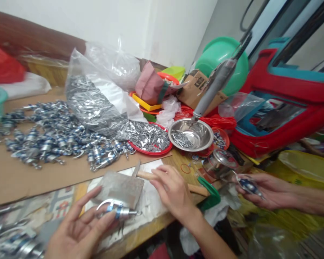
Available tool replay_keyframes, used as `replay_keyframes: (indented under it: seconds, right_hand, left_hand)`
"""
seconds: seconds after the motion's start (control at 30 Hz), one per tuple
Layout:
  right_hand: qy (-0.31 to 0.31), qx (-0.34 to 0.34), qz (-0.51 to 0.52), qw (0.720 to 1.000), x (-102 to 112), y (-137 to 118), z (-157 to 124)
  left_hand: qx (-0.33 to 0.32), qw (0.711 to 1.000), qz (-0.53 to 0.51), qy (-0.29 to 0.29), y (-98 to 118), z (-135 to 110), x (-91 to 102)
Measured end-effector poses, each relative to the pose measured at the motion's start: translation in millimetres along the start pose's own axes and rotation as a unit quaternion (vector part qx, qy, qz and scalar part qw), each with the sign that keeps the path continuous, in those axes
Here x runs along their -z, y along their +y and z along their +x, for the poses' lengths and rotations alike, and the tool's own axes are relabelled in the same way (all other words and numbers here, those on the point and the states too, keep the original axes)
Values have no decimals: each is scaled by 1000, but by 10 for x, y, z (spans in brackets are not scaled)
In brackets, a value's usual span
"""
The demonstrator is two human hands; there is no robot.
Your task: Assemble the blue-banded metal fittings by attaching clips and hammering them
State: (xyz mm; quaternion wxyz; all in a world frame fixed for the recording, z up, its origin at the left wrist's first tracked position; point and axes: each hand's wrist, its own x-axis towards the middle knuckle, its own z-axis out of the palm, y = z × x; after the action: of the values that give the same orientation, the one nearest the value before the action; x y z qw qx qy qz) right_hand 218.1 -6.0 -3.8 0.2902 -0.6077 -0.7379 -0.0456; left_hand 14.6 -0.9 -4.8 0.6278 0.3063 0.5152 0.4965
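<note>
My left hand (82, 228) grips a blue-and-silver metal fitting with a curved lever (121, 212), its narrow end pointing right. The fitting is just in front of a flat grey metal block (120, 187) on the table. My right hand (174, 190) is closed round the wooden handle of a hammer (147, 175). The hammer's head lies at the block's far right edge, and the handle end sticks out to the right, past my hand. At the right, another person's hand (268, 190) holds a similar blue-and-silver fitting (248, 185).
Heaped fittings (48, 140) cover brown cardboard (70, 180) at left. Behind are a plastic bag of metal pieces (89, 100), a red tray (162, 151) of flat clips and a steel bowl (202, 135) of pins. A grey power screwdriver (216, 86) hangs over the bowl.
</note>
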Motion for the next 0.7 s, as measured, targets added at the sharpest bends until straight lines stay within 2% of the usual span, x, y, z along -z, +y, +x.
replay_keyframes:
  seconds: [0.07,0.13,0.2,0.27,0.37,0.5,0.6,0.7]
  right_hand:
    - [-102,-33,-2,994,-96,64,170]
    - [-136,-25,10,990,-149,145,264]
    - [-143,-30,14,989,-129,193,281]
    - [-119,-37,24,992,-32,175,242]
    - [-80,20,76,994,180,24,157]
    - [-110,141,117,977,369,-207,114]
    - [-94,178,120,972,384,-259,112]
    - [-145,189,81,968,360,-257,105]
  left_hand:
    - [10,1000,3,-17,36,-27,-4]
    - [12,1000,-3,-23,41,-35,3]
    - [14,1000,-15,-24,28,-33,8]
    - [15,999,-25,-21,11,-27,5]
    - [16,999,-33,-10,-7,-20,-1]
    - [29,999,-41,-9,-20,7,19]
    - [44,998,-37,-16,-19,28,34]
    - [35,999,-35,-2,-3,22,19]
